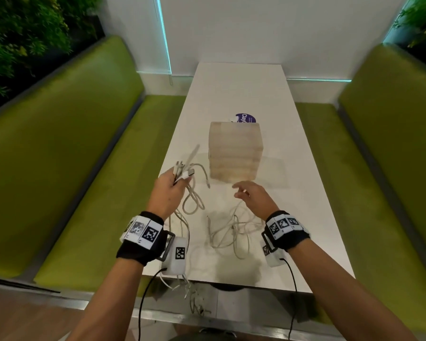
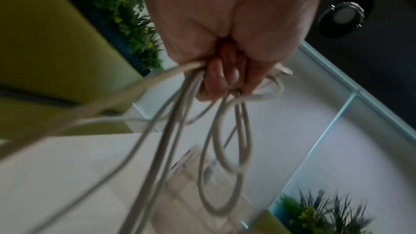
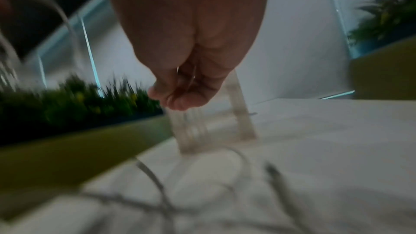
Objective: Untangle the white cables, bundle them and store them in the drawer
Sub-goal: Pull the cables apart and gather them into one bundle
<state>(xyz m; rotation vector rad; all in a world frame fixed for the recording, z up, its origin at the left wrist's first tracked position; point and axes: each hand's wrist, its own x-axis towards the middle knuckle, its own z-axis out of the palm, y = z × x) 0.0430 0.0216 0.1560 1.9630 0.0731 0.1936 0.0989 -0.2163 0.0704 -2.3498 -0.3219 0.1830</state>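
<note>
Two hands work above one white table [image 1: 305,148]. The left hand [image 1: 167,190] grips a bunch of white cables [image 1: 192,190], fingers [image 2: 216,79] curled round several strands; their ends stick out past the fist, and loops hang down toward the near left table edge. How many cables the bunch holds cannot be told. A second loose tangle [image 1: 231,232] lies on the near table between the wrists. The right hand [image 1: 253,195] hovers over it, fingers curled toward the thumb and pinching one thin strand. One small wooden drawer unit [image 1: 235,153] stands just beyond both hands, mid-table. Two green benches [image 1: 71,148] flank the table.
</note>
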